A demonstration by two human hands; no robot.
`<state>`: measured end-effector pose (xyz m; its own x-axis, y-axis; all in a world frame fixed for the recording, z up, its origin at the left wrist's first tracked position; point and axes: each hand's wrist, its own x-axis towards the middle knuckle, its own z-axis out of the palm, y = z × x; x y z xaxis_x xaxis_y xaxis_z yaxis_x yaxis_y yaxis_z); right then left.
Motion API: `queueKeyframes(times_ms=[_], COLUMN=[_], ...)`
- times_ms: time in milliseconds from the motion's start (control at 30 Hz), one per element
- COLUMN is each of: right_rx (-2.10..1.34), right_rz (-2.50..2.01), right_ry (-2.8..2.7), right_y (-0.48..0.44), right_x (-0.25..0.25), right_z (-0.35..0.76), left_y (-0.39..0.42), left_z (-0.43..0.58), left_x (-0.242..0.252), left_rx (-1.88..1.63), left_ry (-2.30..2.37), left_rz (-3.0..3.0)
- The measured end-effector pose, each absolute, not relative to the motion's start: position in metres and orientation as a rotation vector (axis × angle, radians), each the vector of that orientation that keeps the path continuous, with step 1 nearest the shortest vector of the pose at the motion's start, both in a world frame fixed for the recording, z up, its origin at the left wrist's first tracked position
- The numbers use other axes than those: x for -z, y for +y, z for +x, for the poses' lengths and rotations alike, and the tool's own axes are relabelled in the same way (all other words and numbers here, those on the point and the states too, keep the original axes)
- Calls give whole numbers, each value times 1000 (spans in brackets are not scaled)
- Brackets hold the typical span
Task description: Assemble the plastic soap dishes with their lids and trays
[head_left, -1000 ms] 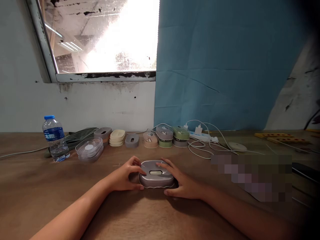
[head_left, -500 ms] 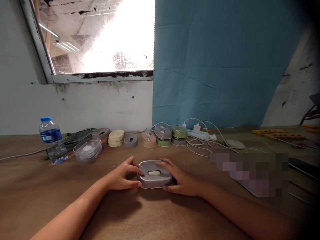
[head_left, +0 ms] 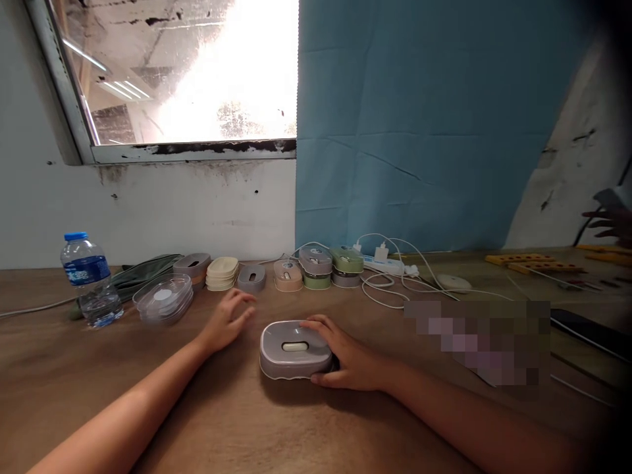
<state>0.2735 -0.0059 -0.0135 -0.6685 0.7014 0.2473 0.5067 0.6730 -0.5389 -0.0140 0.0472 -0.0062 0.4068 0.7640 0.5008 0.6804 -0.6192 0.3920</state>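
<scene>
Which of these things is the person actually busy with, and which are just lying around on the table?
In use:
- grey box, held at its right end by the right hand
- left hand, open, apart from the box

Lying about:
- water bottle
- clear trays
- cream lids
- row of coloured boxes
- power strip
- yellow blocks

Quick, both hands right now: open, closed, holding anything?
Left hand: open, fingers spread, apart from the grey box.
Right hand: closed around the grey box's right end, holding it on the table.
</scene>
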Motion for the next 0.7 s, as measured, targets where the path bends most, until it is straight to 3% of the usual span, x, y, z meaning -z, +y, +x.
queueKeyframes(times_ms=[200, 433, 567, 700], right_rx=[-634, -641, -641, -650], right_rz=[-933, -923, -934, -917], right_ry=[-2432, -2437, -2434, -2428], right_y=[-7, -6, -5, -4], right_x=[14, 14, 15, 16], right_z=[274, 275, 276, 277], left_y=[132, 148, 127, 91], left_z=[-36, -41, -52, -90], left_x=[-3, -2, -25, -42], left_rx=[-671, -483, -470, -206], left_ry=[2209, 2344, 2497, 2635], left_rz=[2653, 2604, 2553, 2284])
